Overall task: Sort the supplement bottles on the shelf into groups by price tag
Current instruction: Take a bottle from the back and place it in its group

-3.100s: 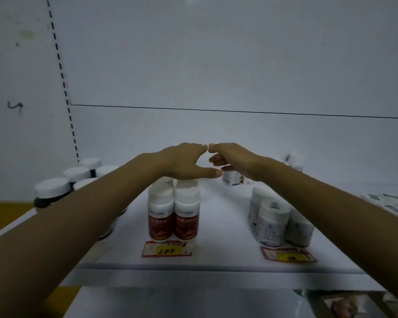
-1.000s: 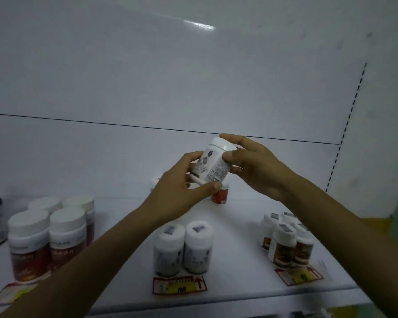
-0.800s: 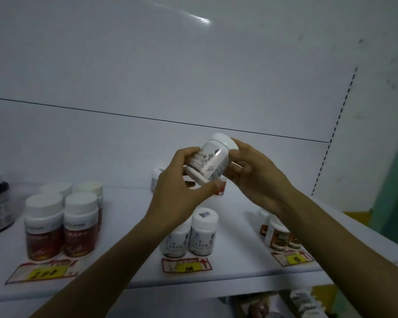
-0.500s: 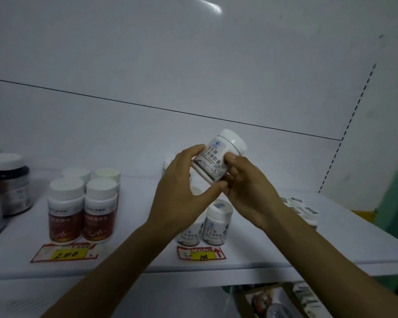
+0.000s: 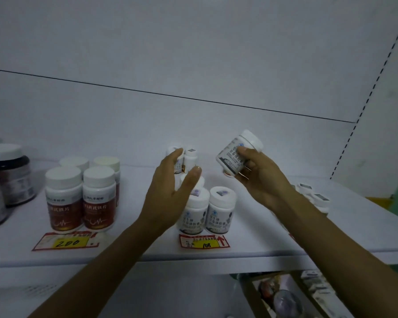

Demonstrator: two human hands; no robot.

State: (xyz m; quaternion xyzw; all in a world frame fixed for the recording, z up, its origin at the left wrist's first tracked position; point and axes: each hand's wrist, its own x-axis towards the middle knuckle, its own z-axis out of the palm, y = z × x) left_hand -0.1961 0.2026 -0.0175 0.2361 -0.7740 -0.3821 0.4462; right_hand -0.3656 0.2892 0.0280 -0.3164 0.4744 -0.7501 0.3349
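White shelf (image 5: 251,244): left hand (image 5: 170,193) now off, open; right hand (image 5: 260,180) grips tilted bottle (image 5: 234,157)

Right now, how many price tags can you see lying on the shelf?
2 clearly: the 200 tag before the red-labelled bottles, the 108 tag before the white bottles. A red edge by the right forearm may be a third.

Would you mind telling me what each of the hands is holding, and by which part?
The right hand grips a white bottle, tilted, around its labelled body. The left hand is open and holds nothing.
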